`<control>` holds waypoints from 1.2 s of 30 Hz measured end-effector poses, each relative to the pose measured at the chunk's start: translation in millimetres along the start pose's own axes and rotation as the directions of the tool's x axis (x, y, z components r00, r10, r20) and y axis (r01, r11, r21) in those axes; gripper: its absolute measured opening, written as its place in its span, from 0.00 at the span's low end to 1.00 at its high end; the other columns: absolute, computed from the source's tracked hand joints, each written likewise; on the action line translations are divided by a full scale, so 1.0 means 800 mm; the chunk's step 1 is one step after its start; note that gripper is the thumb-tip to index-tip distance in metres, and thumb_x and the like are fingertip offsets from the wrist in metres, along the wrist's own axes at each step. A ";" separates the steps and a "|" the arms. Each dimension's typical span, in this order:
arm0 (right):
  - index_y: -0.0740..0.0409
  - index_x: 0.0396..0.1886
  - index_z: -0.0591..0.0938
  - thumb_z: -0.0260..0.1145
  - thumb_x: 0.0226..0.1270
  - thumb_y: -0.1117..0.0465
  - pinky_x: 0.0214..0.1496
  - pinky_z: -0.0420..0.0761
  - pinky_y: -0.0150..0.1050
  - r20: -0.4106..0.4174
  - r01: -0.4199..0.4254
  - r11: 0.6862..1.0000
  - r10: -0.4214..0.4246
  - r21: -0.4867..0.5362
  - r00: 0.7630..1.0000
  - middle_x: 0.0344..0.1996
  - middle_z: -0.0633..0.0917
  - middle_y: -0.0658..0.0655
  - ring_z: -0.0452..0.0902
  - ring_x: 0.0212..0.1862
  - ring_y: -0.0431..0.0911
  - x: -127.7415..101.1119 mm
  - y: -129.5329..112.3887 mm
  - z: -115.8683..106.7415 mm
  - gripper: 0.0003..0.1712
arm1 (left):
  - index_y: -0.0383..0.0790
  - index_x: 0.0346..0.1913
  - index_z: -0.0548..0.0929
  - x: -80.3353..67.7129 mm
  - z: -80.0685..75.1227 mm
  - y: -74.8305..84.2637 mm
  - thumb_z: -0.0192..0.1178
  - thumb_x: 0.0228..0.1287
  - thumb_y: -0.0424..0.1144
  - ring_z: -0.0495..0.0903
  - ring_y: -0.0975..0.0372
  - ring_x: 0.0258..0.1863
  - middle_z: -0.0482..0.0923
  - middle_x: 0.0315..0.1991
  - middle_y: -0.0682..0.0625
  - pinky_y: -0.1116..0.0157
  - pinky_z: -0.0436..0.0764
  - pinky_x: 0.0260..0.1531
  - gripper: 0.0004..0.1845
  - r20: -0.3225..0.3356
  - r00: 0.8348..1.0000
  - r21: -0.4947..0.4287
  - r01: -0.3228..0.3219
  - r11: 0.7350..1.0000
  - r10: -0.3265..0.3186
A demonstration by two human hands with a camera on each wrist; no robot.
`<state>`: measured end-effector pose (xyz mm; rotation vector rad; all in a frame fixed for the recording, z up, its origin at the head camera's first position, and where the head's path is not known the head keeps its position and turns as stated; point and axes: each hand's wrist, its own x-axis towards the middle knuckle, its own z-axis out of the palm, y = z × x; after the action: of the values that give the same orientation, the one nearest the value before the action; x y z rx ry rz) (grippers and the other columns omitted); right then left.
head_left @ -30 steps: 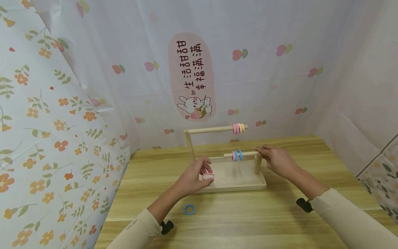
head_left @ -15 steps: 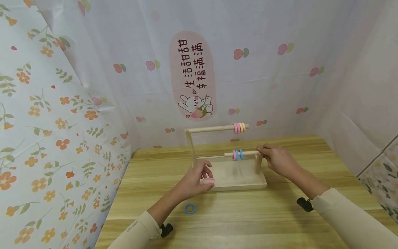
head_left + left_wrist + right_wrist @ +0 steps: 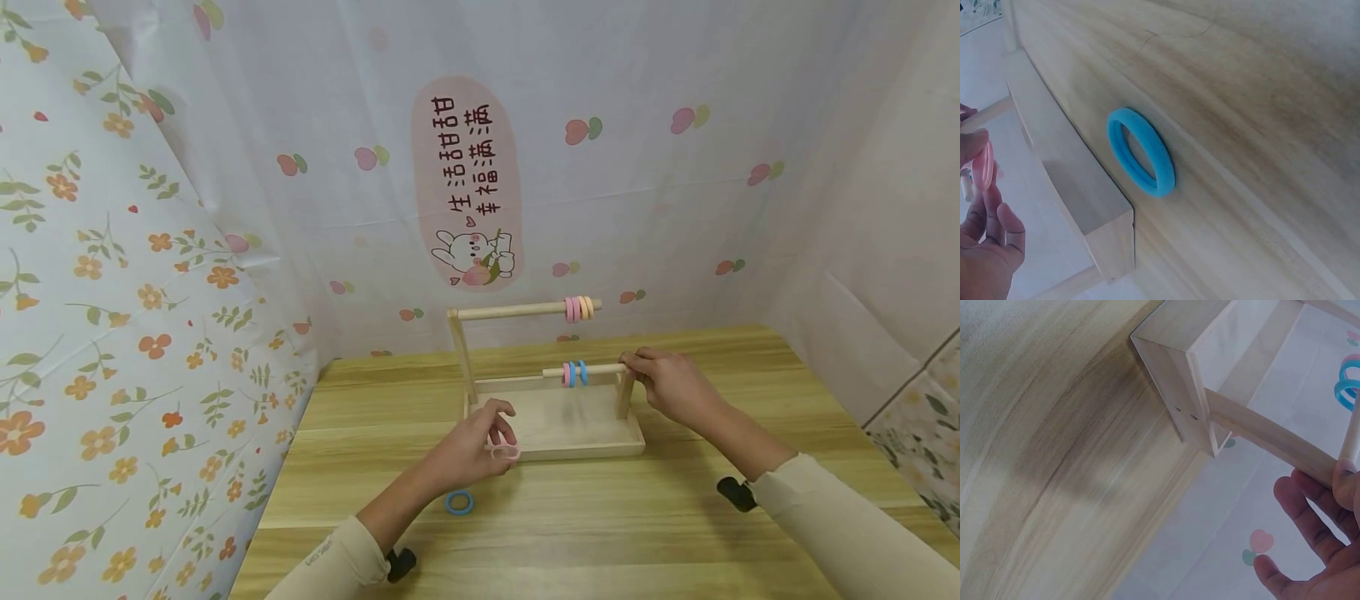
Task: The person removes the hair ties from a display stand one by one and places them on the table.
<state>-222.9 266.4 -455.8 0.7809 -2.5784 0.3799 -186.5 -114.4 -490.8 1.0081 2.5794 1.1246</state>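
Lower now, left hand (image 3: pixel 468 446) fingers pinch pink ring (image 3: pixel 504 451) (right hand (image 3: pixel 667 385) grips lower rod (image 3: pixel 600 368)).

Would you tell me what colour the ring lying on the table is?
Blue; the ring shows best in the left wrist view.
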 end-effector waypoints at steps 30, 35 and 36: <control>0.70 0.55 0.92 0.72 0.73 0.76 0.33 0.87 0.46 -0.006 -0.004 1.000 0.004 0.022 1.000 0.46 0.94 0.63 0.92 0.37 0.55 0.000 0.001 0.001 0.14 | 0.42 0.74 0.67 -0.015 0.021 -0.002 0.70 0.78 0.36 0.89 0.64 0.51 0.90 0.51 0.50 0.72 0.87 0.53 0.30 0.163 0.983 0.112 -0.106 0.988 0.087; 0.69 0.54 0.92 0.72 0.73 0.75 0.32 0.87 0.46 -0.011 -0.001 1.000 0.001 0.017 1.000 0.46 0.94 0.63 0.92 0.37 0.55 0.000 0.001 0.002 0.13 | 0.42 0.73 0.70 -0.016 0.024 -0.002 0.70 0.79 0.37 0.88 0.64 0.52 0.91 0.50 0.52 0.72 0.86 0.54 0.28 0.186 0.980 0.163 -0.109 0.981 0.078; 0.69 0.55 0.92 0.72 0.73 0.75 0.32 0.87 0.47 -0.011 -0.001 1.000 0.001 0.015 1.000 0.46 0.94 0.64 0.92 0.37 0.56 0.000 0.001 0.002 0.13 | 0.42 0.73 0.70 -0.016 0.025 -0.002 0.70 0.79 0.37 0.88 0.64 0.52 0.91 0.50 0.53 0.72 0.86 0.54 0.28 0.192 0.979 0.180 -0.111 0.977 0.076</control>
<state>-223.7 266.7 -457.2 0.7801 -2.5687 0.4034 -170.0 -111.5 -507.5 1.2245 2.5488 0.7720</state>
